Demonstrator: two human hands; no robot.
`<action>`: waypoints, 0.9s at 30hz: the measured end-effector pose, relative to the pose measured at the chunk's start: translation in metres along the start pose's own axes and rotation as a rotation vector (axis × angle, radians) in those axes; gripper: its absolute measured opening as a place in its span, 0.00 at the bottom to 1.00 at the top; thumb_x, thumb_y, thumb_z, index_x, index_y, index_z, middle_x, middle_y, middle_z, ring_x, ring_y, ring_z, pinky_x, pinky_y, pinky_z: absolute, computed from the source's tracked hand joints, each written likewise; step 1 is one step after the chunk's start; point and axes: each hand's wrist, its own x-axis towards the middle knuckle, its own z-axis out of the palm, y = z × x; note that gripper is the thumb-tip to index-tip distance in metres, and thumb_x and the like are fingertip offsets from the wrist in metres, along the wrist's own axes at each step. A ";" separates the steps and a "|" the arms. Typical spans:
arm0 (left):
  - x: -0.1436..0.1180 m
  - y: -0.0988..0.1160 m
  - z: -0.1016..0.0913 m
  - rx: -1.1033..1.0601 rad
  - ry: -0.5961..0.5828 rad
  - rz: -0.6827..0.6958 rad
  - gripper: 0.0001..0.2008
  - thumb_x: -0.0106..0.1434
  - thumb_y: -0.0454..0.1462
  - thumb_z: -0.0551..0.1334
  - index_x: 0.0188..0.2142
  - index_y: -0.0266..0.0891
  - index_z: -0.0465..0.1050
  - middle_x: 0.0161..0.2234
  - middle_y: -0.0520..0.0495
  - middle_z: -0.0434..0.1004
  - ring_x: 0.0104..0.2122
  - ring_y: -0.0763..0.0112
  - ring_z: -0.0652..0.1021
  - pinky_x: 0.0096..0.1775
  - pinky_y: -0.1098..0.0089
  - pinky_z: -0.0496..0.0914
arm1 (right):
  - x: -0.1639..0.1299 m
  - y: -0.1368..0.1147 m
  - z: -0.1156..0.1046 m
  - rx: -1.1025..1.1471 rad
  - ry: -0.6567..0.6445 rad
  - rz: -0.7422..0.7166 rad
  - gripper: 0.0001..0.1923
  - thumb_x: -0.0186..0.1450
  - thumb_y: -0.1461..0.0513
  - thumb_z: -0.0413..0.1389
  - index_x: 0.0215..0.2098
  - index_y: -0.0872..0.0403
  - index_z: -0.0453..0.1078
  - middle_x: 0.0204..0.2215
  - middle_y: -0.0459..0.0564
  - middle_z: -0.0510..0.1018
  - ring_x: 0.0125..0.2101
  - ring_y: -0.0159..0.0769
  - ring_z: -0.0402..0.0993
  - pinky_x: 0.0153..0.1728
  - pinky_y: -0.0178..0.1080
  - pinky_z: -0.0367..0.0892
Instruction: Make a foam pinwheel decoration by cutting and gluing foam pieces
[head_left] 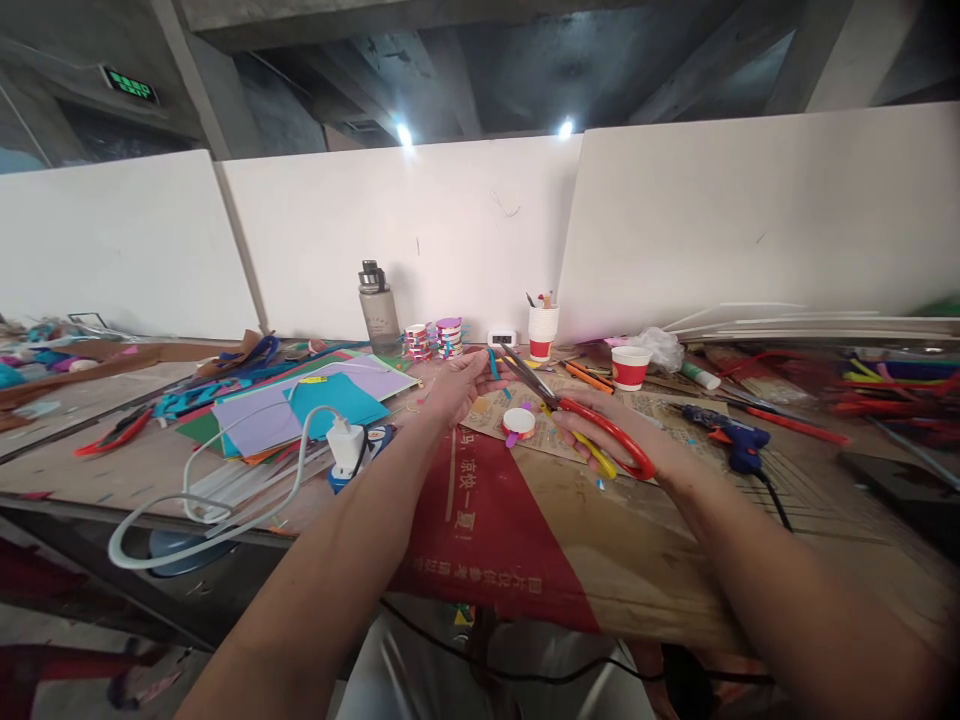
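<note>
Between left fingers [480, 368], blue strip [493, 364]

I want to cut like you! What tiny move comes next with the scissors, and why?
Probably close the blades. The right hand holds the red scissors with the blades open, and their tips sit right by the small blue strip held up in the left hand. The strip seems to lie at the blades, though whether it is fully between them is hard to tell.
</note>
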 end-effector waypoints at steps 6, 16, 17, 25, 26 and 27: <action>0.001 -0.001 -0.001 0.014 -0.002 0.006 0.13 0.62 0.43 0.68 0.36 0.33 0.80 0.35 0.40 0.84 0.35 0.65 0.83 0.41 0.67 0.77 | 0.000 -0.002 0.000 -0.047 -0.026 -0.023 0.15 0.62 0.47 0.57 0.30 0.49 0.64 0.20 0.42 0.66 0.19 0.31 0.64 0.17 0.34 0.65; -0.002 -0.001 0.002 0.045 -0.047 -0.004 0.15 0.57 0.46 0.71 0.35 0.34 0.80 0.36 0.42 0.84 0.31 0.70 0.82 0.39 0.70 0.77 | 0.000 -0.002 -0.001 -0.052 -0.024 -0.025 0.15 0.62 0.48 0.57 0.29 0.49 0.64 0.21 0.42 0.67 0.18 0.31 0.64 0.16 0.34 0.65; -0.002 -0.001 0.001 0.051 -0.054 -0.004 0.16 0.57 0.46 0.71 0.35 0.34 0.79 0.36 0.42 0.84 0.32 0.69 0.82 0.39 0.70 0.77 | 0.000 -0.002 -0.001 -0.050 -0.025 -0.021 0.15 0.62 0.48 0.57 0.30 0.49 0.65 0.21 0.42 0.67 0.18 0.31 0.64 0.16 0.34 0.65; -0.001 -0.003 -0.002 0.111 -0.108 0.008 0.21 0.53 0.50 0.73 0.36 0.34 0.80 0.35 0.41 0.83 0.33 0.68 0.82 0.37 0.70 0.76 | 0.001 -0.001 0.001 -0.002 -0.032 0.007 0.15 0.62 0.47 0.56 0.32 0.49 0.64 0.22 0.43 0.67 0.20 0.32 0.65 0.17 0.35 0.66; 0.000 -0.003 -0.002 0.119 -0.108 0.014 0.21 0.52 0.50 0.73 0.36 0.34 0.80 0.34 0.42 0.83 0.32 0.68 0.82 0.37 0.71 0.76 | 0.000 -0.002 0.001 -0.006 -0.034 0.002 0.15 0.62 0.47 0.55 0.32 0.48 0.64 0.23 0.43 0.67 0.21 0.32 0.65 0.17 0.35 0.66; 0.000 -0.002 -0.002 0.127 -0.107 0.020 0.22 0.51 0.51 0.73 0.36 0.34 0.81 0.33 0.42 0.83 0.32 0.69 0.81 0.36 0.71 0.76 | -0.001 -0.003 0.001 -0.012 -0.038 -0.008 0.15 0.62 0.47 0.55 0.31 0.48 0.63 0.23 0.43 0.67 0.21 0.33 0.65 0.18 0.35 0.66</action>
